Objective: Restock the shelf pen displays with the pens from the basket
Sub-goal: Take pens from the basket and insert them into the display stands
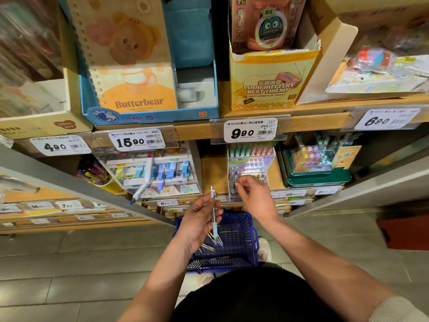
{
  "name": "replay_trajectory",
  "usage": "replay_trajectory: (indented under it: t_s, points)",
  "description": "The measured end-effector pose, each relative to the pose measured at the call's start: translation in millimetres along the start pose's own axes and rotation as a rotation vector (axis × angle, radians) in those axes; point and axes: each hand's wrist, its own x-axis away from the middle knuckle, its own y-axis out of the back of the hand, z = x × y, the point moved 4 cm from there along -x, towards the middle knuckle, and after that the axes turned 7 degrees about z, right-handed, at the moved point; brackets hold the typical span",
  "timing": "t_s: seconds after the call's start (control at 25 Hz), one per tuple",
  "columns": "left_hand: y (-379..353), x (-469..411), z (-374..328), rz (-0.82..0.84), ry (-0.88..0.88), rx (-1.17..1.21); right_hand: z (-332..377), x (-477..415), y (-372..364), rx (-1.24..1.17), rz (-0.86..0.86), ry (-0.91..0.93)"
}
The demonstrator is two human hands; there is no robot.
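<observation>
The clear-barrelled pen with a pale blue grip (213, 213) stands upright at lower centre of the frame. It is clamped between the thumb and fingers of the left hand (199, 220). That hand also grips several more pens (212, 244), their tips fanning out below the palm over the dark blue plastic mesh basket (246, 228).

Just above and to the right, the right hand (254, 197) hangs at the front of the clear acrylic pen display (251, 167). Its fingers are curled with the tips close together; I cannot tell whether they pinch anything.

The fanned bundle looks the likeliest trouble. Drawing the upright pen out could loosen the grip and spill the others, perhaps past the basket. The display's rows look crowded, so forcing a pen in might shove the light stand back or lift its neighbours. Further left, a tilted blue-and-white pen (140, 191) overhangs the shelf edge, and a passing forearm could knock it off.
</observation>
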Motion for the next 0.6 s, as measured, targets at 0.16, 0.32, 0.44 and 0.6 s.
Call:
replay_trajectory:
  t_s: [0.16, 0.32, 0.44, 0.6]
  points:
    - [2.0, -2.4, 1.0, -0.021, 0.011, -0.012, -6.7, -1.3, -10.8, 0.131, 0.089, -0.014]
    - [2.6, -6.1, -0.1, -0.017, 0.026, 0.03, -12.9, -2.4, -17.8, 0.157, 0.102, -0.066]
    - [-0.2, -6.4, -0.9, -0.003, 0.011, 0.04, -12.7, -5.6, -21.1, 0.174, 0.12, -0.076]
    - [-6.3, -8.1, 2.3, -0.001, -0.027, 0.051, -20.2, -6.2, -21.2, 0.207, 0.192, -0.238]
